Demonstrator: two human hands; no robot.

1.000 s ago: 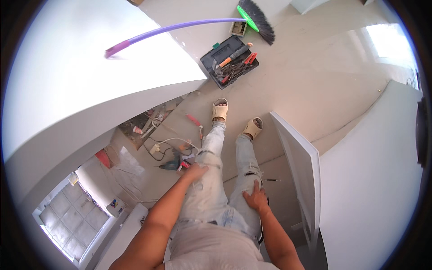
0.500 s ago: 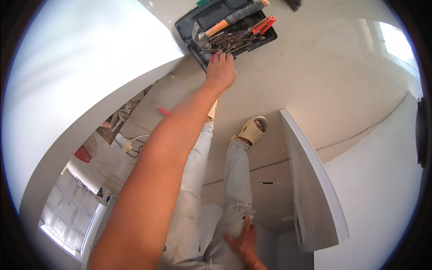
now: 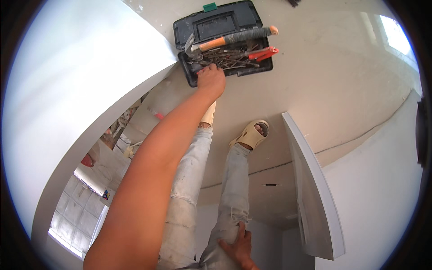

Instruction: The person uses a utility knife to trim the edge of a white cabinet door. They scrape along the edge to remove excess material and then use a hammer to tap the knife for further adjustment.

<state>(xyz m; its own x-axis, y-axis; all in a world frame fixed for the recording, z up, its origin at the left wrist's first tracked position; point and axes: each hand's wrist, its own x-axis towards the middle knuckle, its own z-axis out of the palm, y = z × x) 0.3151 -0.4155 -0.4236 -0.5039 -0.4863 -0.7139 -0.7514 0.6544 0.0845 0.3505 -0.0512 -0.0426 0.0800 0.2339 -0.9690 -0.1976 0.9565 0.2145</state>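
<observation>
- Resting over the near left edge of an open black plastic toolbox [image 3: 246, 17], the left hand [image 3: 211, 81] dips its fingertips into the tray; whether they clasp anything cannot be told.
- Just beyond and to the right of those fingers lies a jumble of thin, dark metal tools [image 3: 229, 59].
- Across the tray lies a claw hammer with an orange-and-black handle [image 3: 231, 38], its long axis running left to right, its head end nearer the left hand.
- Well apart from the toolbox, the right hand [image 3: 238, 247] lies loosely spread on the faded, torn jeans [image 3: 234, 193], grasping no tool.
- At the tray's right end, a red-handled tool [image 3: 263, 54] juts over the rim.
- Around these, a broad, glossy white panel [image 3: 85, 76] fills the left side; the toolbox stands on a smooth beige floor [image 3: 315, 85] beside its corner.
- Farther right, a thin black stick-like object [image 3: 271, 185] lies near an upright pale panel [image 3: 315, 184].
</observation>
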